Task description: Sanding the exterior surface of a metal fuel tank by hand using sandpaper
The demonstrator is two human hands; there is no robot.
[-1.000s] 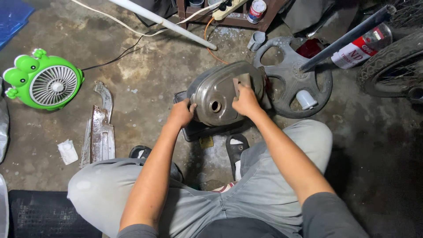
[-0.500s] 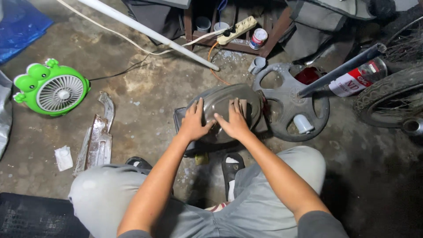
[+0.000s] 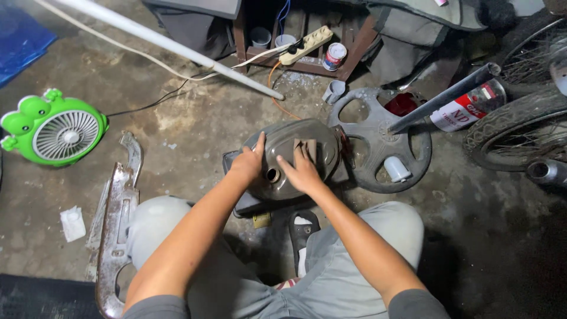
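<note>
The person squats on a stained concrete floor [image 3: 195, 127] with both forearms reaching forward to an oval grey metal tank [image 3: 289, 156] that rests on a dark flat slab [image 3: 248, 204] directly ahead of the knees. The tank's long axis runs from lower left to upper right in the head view, with a small round opening [image 3: 273, 175] near its closer end, between the 2 hands. The left hand [image 3: 248, 162] lies on the tank's left edge, fingers loosely curled over the rim and the thumb pointing up along the shell, steadying rather than clasping. The right hand [image 3: 302, 170] sits on top of the tank, palm down, fingers stretched forward and pressing a small brown folded pad [image 3: 307, 149], probably sandpaper, flat against the metal; the pad lies under and just ahead of the fingertips, toward the far end. Both hands touch the tank, and the right is nearer its middle. Just beside the tank on the right lies a grey spoked wheel [image 3: 378, 139], with a dark pipe [image 3: 443, 97] slanting over it. Well apart to the left stand a green frog-shaped fan [image 3: 56, 130] and a rusty curved metal strip [image 3: 118, 218].
</note>
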